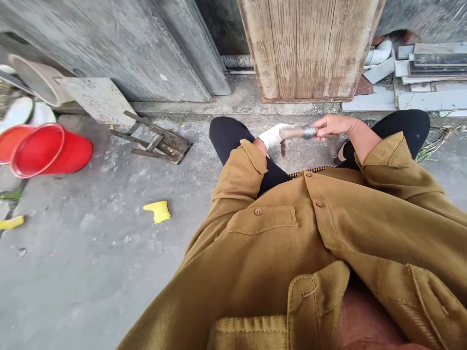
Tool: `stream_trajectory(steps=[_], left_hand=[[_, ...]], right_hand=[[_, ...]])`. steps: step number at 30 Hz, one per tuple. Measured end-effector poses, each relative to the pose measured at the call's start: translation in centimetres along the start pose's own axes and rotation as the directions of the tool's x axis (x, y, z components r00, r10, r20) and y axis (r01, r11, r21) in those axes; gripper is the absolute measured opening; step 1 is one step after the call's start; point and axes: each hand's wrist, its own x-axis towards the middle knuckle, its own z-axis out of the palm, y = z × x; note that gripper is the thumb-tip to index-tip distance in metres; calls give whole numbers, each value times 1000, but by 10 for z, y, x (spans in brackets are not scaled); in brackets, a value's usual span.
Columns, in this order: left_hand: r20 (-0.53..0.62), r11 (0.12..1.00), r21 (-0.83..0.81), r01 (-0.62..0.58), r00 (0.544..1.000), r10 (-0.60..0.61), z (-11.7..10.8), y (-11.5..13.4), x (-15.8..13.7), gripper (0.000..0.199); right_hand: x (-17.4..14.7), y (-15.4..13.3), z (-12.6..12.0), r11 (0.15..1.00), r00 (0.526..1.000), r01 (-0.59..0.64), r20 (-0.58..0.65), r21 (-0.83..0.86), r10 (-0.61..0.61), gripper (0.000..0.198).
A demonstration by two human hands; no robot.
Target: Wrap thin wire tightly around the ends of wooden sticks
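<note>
Nearest you is your own mustard-brown shirt [277,272], with the rolled sleeves reaching forward to the wooden rod [295,132] held between your knees. The rod lies roughly crosswise, with silvery wire [309,131] wound round it toward its right end.

At the rod's left end, your white-gloved left hand [273,136] looks closed on the wood, though blur hides the separate fingers. At the right end, your bare right hand [333,125] has its fingers drawn narrow, pinching right beside the wire. A brown piece [283,148] shows just below the rod's left part, too blurred for you to name.

By its look, the rod should feel stiff and fairly light to you, not fragile. The wire is probably springy, and a loose end could scratch bare skin. Your surest hold would be the plain wood left of the windings, gloved; the smooth metal may slip under your fingertips.

Your dark trousers [229,137] flank the rod on both sides. Beyond it stands a brown plank panel [306,53]; beyond and to its right lie stacked pale strips [430,101]. Left of the rod you have a small wooden frame [166,146] on the concrete, a yellow scrap [159,212] nearer you, and, farthest left, red buckets [77,153].
</note>
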Motion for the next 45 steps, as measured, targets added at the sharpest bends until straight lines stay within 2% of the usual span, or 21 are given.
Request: stream_trajectory(steps=[3,7,10,14,18,20,21,23,24,26,27,29,30,32,33,35,38,39,41,43,45], left_hand=[[-22,996,-65,-57,998,56,1,-7,2,25],[-108,987,-67,-149,984,141,-2,-17,8,29],[-110,988,-76,-138,986,129,-3,-25,13,30],[-112,986,-110,-123,988,110,-5,-34,16,27],[-54,989,18,-150,987,150,-9,-42,16,19],[13,988,97,-123,992,122,-11,-44,15,29],[35,986,124,-109,994,106,-11,-44,14,31],[51,985,140,-100,994,94,-11,-44,12,31],[53,985,135,-109,993,103,-11,-44,12,31],[65,983,128,-132,990,124,-11,-43,10,31],[68,982,134,-133,990,125,-10,-43,10,27],[68,978,176,-114,992,103,-8,-43,9,14],[62,973,210,-97,994,86,-7,-44,9,9],[52,961,270,-59,998,47,-4,-45,9,9],[53,958,285,-38,998,24,-3,-46,8,9],[68,964,266,-2,998,-16,-2,-46,7,9],[75,991,130,-7,997,-2,-1,-41,6,14],[59,997,63,-40,998,36,-1,-39,7,17],[-22,988,-78,-131,991,130,-1,-36,7,21],[-125,958,-183,-222,972,201,0,-34,8,22],[-190,927,-232,-293,949,252,1,-36,9,24]], right_hand=[[9,-2,13,966,952,151,-293,209,-85,29],[28,-6,26,933,837,185,-547,310,16,25],[34,-8,30,925,799,179,-598,335,62,24],[33,-12,32,908,817,260,-577,329,-25,26],[37,-10,30,908,785,293,-618,299,-50,26],[42,-4,24,940,717,231,-697,251,10,22],[44,0,21,968,675,148,-736,201,49,20],[45,7,13,992,608,-123,-788,25,96,16],[44,9,11,953,602,-287,-791,-92,105,18],[41,11,8,764,660,-544,-739,-347,134,29],[39,10,9,660,691,-607,-704,-442,163,34],[36,7,13,521,752,-634,-613,-571,243,36],[35,6,15,495,792,-603,-540,-625,283,34],[33,5,19,514,864,-495,-337,-700,373,31],[32,6,20,543,882,-433,-213,-719,420,32],[29,10,18,655,881,-338,17,-676,473,33],[23,15,11,878,909,-240,223,-414,353,38],[20,16,9,937,933,-198,237,-289,270,38],[18,15,10,994,983,-102,153,-31,106,36],[20,14,16,983,1000,-11,-19,184,15,31],[27,11,29,944,979,57,-205,326,12,23]])
